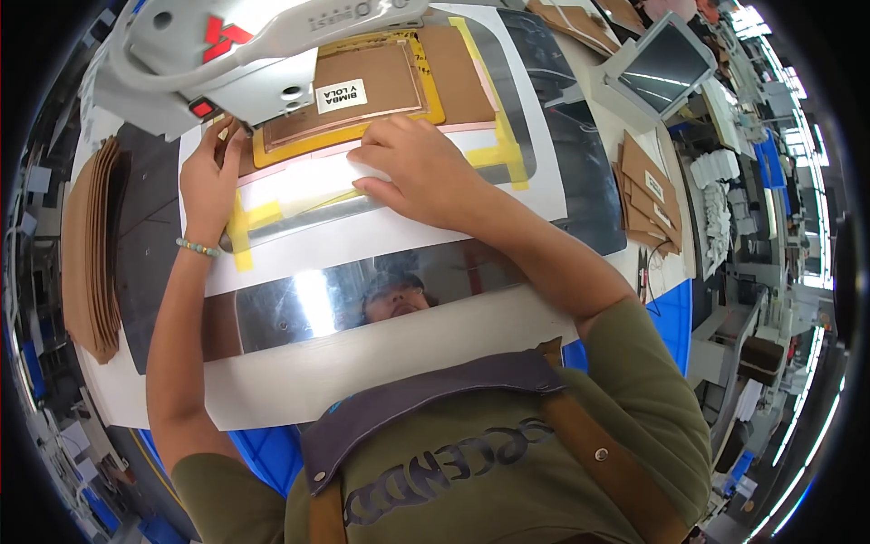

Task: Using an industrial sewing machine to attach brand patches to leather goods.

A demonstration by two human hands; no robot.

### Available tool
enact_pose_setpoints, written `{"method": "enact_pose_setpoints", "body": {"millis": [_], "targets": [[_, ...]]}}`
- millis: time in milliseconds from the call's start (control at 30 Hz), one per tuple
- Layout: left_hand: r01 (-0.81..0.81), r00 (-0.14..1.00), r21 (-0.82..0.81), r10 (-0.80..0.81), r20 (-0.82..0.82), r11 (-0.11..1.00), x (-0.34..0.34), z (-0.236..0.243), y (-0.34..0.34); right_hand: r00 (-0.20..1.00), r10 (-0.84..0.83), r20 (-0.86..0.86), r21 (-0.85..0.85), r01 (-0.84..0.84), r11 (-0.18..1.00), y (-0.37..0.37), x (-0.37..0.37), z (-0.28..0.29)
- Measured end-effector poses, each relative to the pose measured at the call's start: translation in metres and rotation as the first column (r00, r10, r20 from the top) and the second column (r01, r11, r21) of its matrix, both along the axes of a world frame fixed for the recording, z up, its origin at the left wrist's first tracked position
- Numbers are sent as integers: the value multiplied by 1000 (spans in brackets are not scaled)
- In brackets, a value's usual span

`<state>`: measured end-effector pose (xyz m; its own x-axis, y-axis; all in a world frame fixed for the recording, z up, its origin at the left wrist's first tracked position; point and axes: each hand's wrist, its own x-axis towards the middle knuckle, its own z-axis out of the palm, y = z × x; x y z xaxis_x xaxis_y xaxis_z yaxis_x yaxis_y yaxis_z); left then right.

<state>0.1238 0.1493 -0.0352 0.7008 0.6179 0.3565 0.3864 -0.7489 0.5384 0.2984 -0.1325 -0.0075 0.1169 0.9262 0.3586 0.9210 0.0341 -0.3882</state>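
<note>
A brown panel point(462, 77) lies under the white head of a machine point(263, 54). On it rest a yellow frame point(439, 102) and a smaller brown piece with a white label point(340, 95). Yellow tape point(513, 159) and a bright white strip border the panel on the near side. My left hand point(212, 172) is at the panel's left edge, thumb and fingers bent together; the machine partly covers the fingertips and whatever they pinch. My right hand point(417, 172) rests on the near edge, fingers curled, thumb apart on the white strip, nothing visibly gripped.
A stack of brown panels point(91, 254) stands at the left. More labelled brown pieces point(646, 190) lie at the right, below a tilted screen point(660, 65). Thin, dark-handled snips point(643, 272) lie near the right edge. A shiny metal plate point(489, 272) is in front of me.
</note>
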Motion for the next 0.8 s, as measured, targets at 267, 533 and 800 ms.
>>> {"method": "enact_pose_setpoints", "body": {"millis": [267, 533, 800], "targets": [[28, 999, 96, -31, 33, 995, 35, -22, -13, 996, -75, -38, -19, 74, 997, -7, 27, 2], [118, 993, -37, -119, -24, 992, 34, -1, 9, 983, -111, -146, 5, 112, 994, -5, 24, 1], [-272, 962, 273, 272, 41, 923, -89, 44, 70, 975, -109, -192, -17, 108, 994, 2, 31, -10]]}}
